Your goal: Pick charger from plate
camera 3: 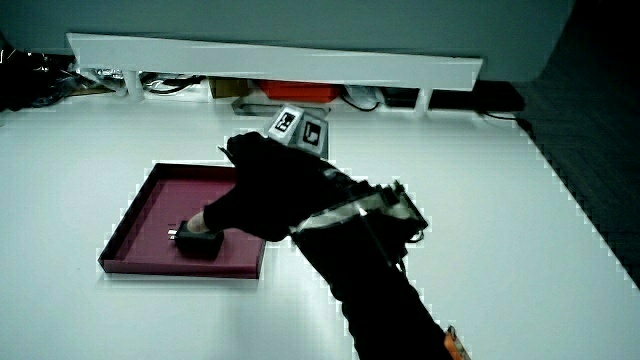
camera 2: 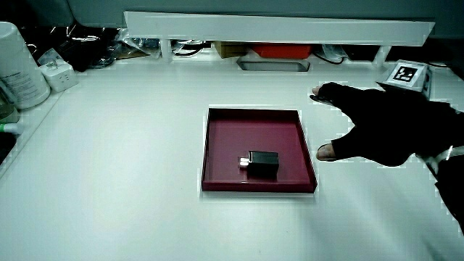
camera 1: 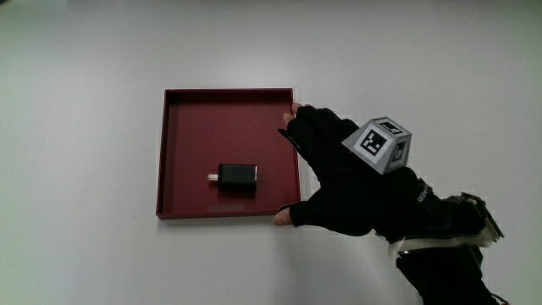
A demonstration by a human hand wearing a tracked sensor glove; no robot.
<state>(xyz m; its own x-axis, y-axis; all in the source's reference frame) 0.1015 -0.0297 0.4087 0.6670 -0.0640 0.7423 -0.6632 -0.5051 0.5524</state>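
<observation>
Worked on a white table [camera 1: 85, 68], bare apart from the task items as far as the main view showed. Noted a low partition [camera 2: 275, 29] along the table's edge farthest from the person in both side views, with a pale container [camera 2: 18, 65] and some cables near it, well apart from the work area.

Found a dark red square plate [camera 1: 182, 119] with a raised rim, flat on the table. Logged the hand [camera 1: 339, 182] beside the plate, at the rim rather than over the middle. Fingers spread wide and relaxed, thumb tip and fingertips [camera 1: 290, 114] reaching just to the plate's rim, nothing held. Patterned cube [camera 1: 381, 144] upright on the back of the glove, forearm trailing toward the person.

Located the charger [camera 1: 237, 178], small and black, lying flat in the plate, somewhat nearer the person than the plate's middle, short prongs pointing away from the hand. In a side view the thumb [camera 3: 200, 222] looked close to the charger [camera 3: 198, 243], but the main view put clear plate floor between them; judged as not touching.

Progress, as judged: approach stage only. Grasp not yet made, charger not lifted. Left to do: reach in over the rim, close on the charger, lift it clear of the plate.
</observation>
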